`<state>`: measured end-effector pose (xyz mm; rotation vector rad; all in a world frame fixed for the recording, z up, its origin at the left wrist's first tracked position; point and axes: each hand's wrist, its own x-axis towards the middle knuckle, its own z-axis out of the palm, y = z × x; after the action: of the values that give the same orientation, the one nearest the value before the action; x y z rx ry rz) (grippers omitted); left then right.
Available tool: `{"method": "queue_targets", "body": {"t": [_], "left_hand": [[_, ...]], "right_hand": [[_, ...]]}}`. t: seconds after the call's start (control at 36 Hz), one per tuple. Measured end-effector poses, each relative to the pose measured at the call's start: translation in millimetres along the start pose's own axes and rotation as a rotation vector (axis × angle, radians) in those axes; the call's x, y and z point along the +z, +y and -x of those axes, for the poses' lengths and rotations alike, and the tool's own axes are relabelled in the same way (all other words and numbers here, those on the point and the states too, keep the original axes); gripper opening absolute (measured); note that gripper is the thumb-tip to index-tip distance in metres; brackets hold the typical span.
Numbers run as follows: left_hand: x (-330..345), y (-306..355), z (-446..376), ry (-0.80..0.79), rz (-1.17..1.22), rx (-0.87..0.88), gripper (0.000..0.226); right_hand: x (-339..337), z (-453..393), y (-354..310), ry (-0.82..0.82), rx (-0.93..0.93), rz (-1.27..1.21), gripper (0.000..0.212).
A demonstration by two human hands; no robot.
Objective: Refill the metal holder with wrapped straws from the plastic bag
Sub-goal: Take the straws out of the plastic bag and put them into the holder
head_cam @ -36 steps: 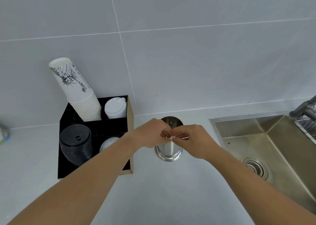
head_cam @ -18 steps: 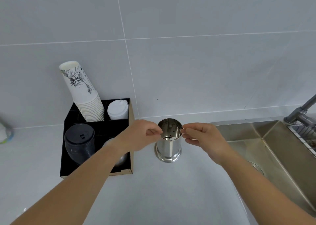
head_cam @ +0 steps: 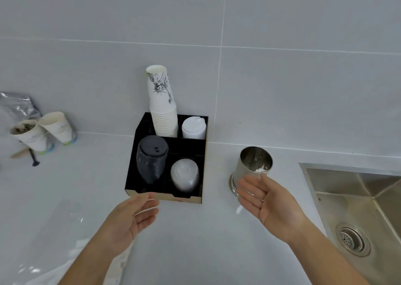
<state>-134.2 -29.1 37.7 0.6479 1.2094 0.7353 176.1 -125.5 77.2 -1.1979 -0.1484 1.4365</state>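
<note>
Now, both hands hang empty over the white counter (head_cam: 206, 252).

Left hand (head_cam: 130, 217): palm turned inward, fingers loosely spread, holding nothing — it hovers just in front of the black organiser's near edge.

Right hand (head_cam: 269, 204): open too, palm facing left, fingers (head_cam: 249, 189) fanned out and gripping nothing; its fingertips sit in front of the holder's lower wall, though I cannot tell if they touch it.

Metal holder (head_cam: 253, 163): upright on the counter between the organiser and the sink, its perforated inside showing.

Plastic bag (head_cam: 54, 241): clear and crinkled, lying at the lower left under the left forearm (its contents are too blurred to make out).

Black organiser (head_cam: 134, 169): against the tiled wall (head_cam: 282, 78), with a tall stack of printed paper cups (head_cam: 162, 109), white lids (head_cam: 193, 127), black lids (head_cam: 152, 159) and clear lids (head_cam: 184, 175) in separate compartments.

Sink (head_cam: 358, 198): steel, at the right edge, drain visible.

Far left: two paper cups (head_cam: 41, 133) tipped over — beside a silvery pouch (head_cam: 17, 106).
</note>
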Motion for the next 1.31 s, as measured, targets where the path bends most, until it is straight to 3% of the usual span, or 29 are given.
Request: {"method": "queue_targets", "body": {"t": [0.31, 0.47, 0.64, 0.94, 1.31], "left_hand": [[-155.2, -4.6, 34.3, 0.349, 0.197, -0.021, 0.017], [-219.9, 2.2, 34.2, 0.428, 0.203, -0.014, 0.016], [-280.8, 11.0, 18.4, 0.392, 0.038, -0.075, 0.022], [-351.2, 13.2, -36.9, 0.489, -0.429, -0.035, 0.015], [-345.3, 1.2, -69.8, 0.324, -0.841, -0.004, 0.035]], "right_hand": [[66.1, -26.4, 99.1, 0.014, 0.24, 0.128, 0.035], [89.8, -35.2, 149.7, 0.024, 0.317, 0.188, 0.033], [114.8, -39.7, 194.5, 0.051, 0.411, 0.263, 0.032], [162.8, -43.7, 263.7, 0.142, 0.439, 0.346, 0.024], [193.8, -51.4, 312.4, 0.223, 0.197, 0.887, 0.025]]}}
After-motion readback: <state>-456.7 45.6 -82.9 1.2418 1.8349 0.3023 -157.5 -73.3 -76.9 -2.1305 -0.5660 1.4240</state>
